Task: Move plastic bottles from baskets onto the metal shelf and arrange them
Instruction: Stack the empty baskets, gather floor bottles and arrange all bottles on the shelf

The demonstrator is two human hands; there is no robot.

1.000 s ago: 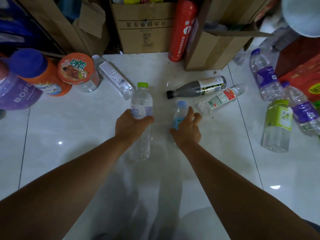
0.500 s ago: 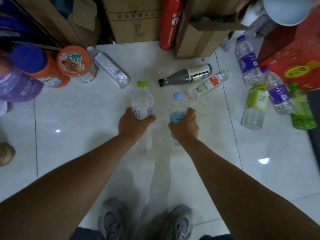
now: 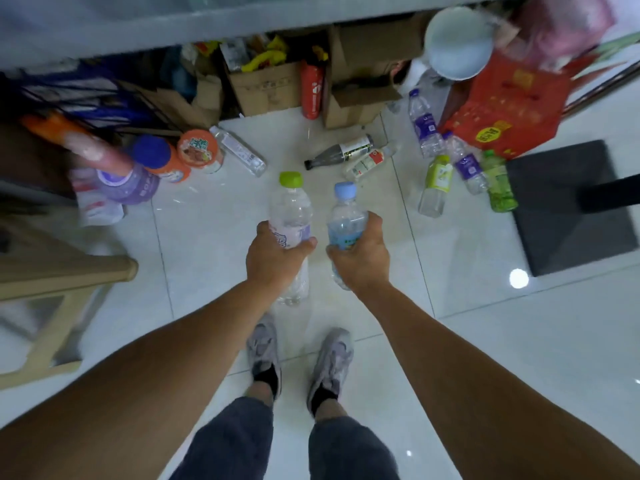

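I have one view only, from the head-worn wide-angle camera, so no second view shares any part of the scene. It looks steeply down and slightly forward from standing height. The glossy white tiled floor (image 3: 519, 358) fills most of the frame, with strong bending of straight lines toward the edges. Both bare forearms enter from the lower corners and converge at centre, close to the lens. The grey sneakers (image 3: 263, 344) sit directly below centre, which confirms the near-vertical aim. The far field, along the upper edge, reaches the open brown cardboard boxes (image 3: 270, 86) and is cut off by a blurred pale grey shelf edge (image 3: 311, 19).
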